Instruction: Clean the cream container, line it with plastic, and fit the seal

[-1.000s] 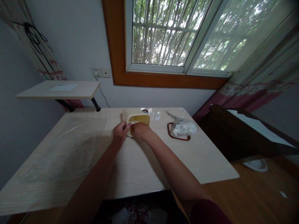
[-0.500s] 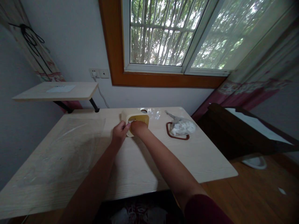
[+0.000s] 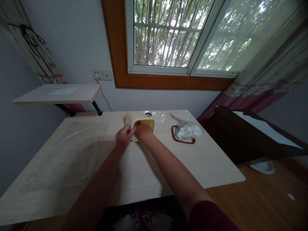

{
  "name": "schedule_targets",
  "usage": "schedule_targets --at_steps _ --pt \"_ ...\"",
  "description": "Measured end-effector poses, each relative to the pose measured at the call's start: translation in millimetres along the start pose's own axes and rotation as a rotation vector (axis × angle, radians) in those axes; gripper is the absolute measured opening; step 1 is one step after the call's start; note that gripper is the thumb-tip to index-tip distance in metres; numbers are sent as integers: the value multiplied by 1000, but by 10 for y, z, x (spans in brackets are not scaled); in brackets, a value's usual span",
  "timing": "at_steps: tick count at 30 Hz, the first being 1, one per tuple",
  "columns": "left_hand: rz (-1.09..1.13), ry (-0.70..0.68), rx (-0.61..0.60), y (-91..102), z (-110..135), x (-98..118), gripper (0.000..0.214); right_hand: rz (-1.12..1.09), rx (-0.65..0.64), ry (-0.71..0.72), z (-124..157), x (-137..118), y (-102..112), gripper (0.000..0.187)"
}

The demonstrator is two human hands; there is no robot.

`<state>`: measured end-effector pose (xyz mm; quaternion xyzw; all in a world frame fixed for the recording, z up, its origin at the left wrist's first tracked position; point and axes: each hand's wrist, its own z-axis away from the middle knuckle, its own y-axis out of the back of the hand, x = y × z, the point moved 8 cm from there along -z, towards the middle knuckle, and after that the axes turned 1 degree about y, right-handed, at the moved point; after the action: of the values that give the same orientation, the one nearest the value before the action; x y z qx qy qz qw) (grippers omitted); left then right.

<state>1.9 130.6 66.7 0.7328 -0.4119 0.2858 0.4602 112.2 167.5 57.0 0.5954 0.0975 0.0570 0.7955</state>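
Observation:
A cream plastic container (image 3: 129,118) with a yellowish inside lies on the table, its opening facing me. My left hand (image 3: 123,136) is closed on the left edge of that opening, thumb towards the inside. My right hand (image 3: 143,132) reaches into the opening, close beside the left thumb. Its fingers are hidden within the container and behind the hand itself, so what they touch cannot be made out.
Right of the container, a reddish-brown handle-shaped frame (image 3: 183,141) lies against a knotted clear bag (image 3: 189,130) of white material. A flat clear plastic sheet (image 3: 69,150) covers the table's left part. A raised shelf (image 3: 84,93) stands at the back left.
My right hand has shifted slightly inside the opening, and a pale bit seen between the hands at the rim no longer shows. The left hand keeps its hold.

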Motion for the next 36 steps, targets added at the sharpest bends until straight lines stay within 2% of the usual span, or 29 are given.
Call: schedule_targets --at_steps 5,8,21,26,32,36 --pt "32 25 16 39 1 31 42 2 10 28 -25 14 12 41" --pt "80 55 40 80 -2 4 43 4 21 78 58 -23 28 39" --pt "192 122 108 154 -2 -141 40 -35 186 298 925 -151 227 38" --pt "256 157 129 144 -2 -199 40 -28 228 247 1085 -31 198 49" --pt "303 176 138 147 6 -227 41 71 267 117 1086 145 151 49" --pt "331 205 138 126 -6 -292 42 46 275 109 1092 67 107 51"
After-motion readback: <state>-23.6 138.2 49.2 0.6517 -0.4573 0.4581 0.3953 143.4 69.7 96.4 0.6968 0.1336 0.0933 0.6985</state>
